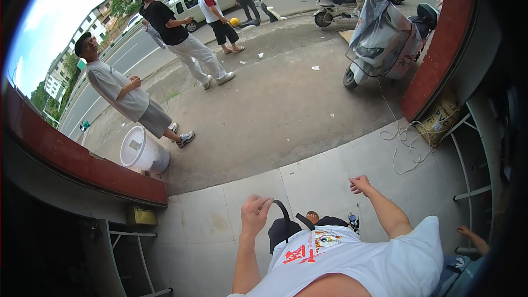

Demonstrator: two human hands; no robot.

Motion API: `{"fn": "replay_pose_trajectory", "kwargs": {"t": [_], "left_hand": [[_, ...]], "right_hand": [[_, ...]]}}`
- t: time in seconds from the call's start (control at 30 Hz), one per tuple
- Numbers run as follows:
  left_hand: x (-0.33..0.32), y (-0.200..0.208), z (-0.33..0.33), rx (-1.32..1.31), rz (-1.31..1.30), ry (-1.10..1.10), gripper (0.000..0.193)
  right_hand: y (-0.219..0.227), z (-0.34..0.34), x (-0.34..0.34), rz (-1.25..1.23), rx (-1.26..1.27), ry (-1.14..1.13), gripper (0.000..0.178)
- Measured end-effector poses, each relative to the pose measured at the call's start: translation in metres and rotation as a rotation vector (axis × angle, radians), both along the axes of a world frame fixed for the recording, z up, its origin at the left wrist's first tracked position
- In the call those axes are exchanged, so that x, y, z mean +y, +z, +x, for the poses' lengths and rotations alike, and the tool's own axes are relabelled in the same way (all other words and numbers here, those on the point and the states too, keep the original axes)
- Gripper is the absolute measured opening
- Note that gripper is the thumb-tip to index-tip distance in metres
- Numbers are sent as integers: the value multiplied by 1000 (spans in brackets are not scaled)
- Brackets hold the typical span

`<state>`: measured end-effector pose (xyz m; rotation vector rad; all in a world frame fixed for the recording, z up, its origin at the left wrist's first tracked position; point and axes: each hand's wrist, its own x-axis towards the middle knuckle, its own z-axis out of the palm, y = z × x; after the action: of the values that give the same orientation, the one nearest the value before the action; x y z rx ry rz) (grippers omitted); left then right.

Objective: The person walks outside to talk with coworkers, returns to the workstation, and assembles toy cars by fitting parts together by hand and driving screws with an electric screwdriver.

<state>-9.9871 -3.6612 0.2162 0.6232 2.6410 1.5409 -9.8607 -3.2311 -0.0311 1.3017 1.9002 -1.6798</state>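
My left hand [256,213] is raised in front of my white printed shirt, its fingers closed on the end of a black belt-like strap [284,212]. From the fingers the strap curves down toward my dark trousers. A second short black strap end [304,221] sticks up at my waist; whether the two are one piece is hidden. Away to the right, my right hand [360,185] is stretched out over the tiles with its fingers loosely bent and apart, holding nothing. Below it, near my waist, a small bunch of metal items like keys [353,223] shows.
Ahead, a person in a grey shirt [118,91] stands by a white bucket [144,150]; several more people are near the road. A covered scooter [379,38] stands right, with a loose cable [404,143] and a yellow sack [439,122]. Another arm [474,239] shows lower right.
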Motion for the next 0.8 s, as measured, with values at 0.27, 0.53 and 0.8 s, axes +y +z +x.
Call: {"fn": "replay_pose_trajectory", "kwargs": {"t": [0.27,0.53,0.8], "left_hand": [[26,-15,-194,12,-4,-53,4],[52,7,-411,26,-37,-255,7],[120,14,-566,-98,-14,-340,10]], "right_hand": [[1,-178,9,14,6,-38,33],[-37,-187,-68,-202,-403,-254,42],[-56,-313,-63,-30,-354,-306,33]]}}
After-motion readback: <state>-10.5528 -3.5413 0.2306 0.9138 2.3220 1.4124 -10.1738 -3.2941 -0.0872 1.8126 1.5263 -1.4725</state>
